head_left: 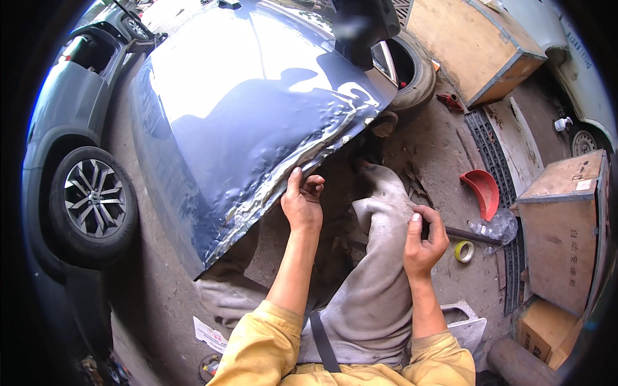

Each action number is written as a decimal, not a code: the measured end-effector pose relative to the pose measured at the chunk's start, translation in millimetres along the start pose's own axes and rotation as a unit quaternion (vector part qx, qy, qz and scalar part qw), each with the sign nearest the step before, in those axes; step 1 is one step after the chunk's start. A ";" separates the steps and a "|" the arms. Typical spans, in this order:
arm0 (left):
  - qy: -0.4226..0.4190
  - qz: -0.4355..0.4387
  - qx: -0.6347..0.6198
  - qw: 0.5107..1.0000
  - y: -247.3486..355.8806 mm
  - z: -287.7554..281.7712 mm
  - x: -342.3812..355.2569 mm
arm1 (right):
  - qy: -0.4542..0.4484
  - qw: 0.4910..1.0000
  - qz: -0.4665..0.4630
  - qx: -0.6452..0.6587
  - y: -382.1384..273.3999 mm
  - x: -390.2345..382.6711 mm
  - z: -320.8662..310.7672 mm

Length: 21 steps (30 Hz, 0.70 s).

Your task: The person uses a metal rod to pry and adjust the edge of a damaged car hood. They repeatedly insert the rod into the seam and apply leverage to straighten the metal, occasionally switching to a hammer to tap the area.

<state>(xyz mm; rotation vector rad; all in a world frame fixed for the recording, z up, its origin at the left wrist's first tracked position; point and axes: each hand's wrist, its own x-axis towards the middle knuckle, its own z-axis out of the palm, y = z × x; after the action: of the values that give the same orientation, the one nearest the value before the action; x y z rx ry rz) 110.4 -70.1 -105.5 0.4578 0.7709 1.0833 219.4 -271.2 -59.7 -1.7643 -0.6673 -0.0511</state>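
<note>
A large, shiny blue car body panel (219, 154) lies tilted before me, its near edge crumpled and creased. My left hand (302, 209) is at that edge, thumb on top and fingers curled by the rim, seemingly pinching it. Over my right thigh, my right hand (425, 248) is closed around a dark rod (473, 237). The rod sticks out to the right toward a clear plastic bag (499, 228); whether it has a head is hidden. My grey trouser legs (373, 276) are bent beneath the panel's near edge.
Right of me lie a roll of yellow tape (463, 251), a curved red piece (483, 193) and a black slatted strip (492, 145). Wooden crates (560, 225) stand farther right. A tyre (415, 71) sits behind the panel; a parked car (77, 148) is at left.
</note>
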 end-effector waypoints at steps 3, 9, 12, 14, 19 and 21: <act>0.001 0.006 -0.004 1.000 -0.5 0.2 0.1 | 0.001 1.000 0.004 -0.003 -1.8 0.0 -0.2; 0.000 -0.003 0.004 1.000 -0.4 -2.1 0.4 | -0.007 1.000 -0.001 -0.010 -0.6 -0.2 1.7; 0.002 -0.003 0.002 1.000 0.6 -1.1 -0.7 | -0.005 1.000 -0.005 -0.016 -1.0 -0.7 2.1; -0.001 -0.004 0.000 1.000 -0.1 -0.7 -0.9 | -0.007 1.000 0.006 -0.014 0.2 -1.5 1.3; -0.015 -0.003 -0.001 1.000 -0.2 -2.6 -0.7 | -0.007 1.000 0.016 -0.006 2.0 -3.0 2.4; -0.015 -0.005 0.000 1.000 0.7 -2.8 -1.0 | -0.008 1.000 0.013 -0.007 1.6 -2.6 2.8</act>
<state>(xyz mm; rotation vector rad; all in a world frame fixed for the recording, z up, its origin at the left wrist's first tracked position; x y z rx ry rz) 107.6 -70.8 -106.6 0.4684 0.7456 1.0642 217.1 -270.0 -62.9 -1.7889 -0.6561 -0.0234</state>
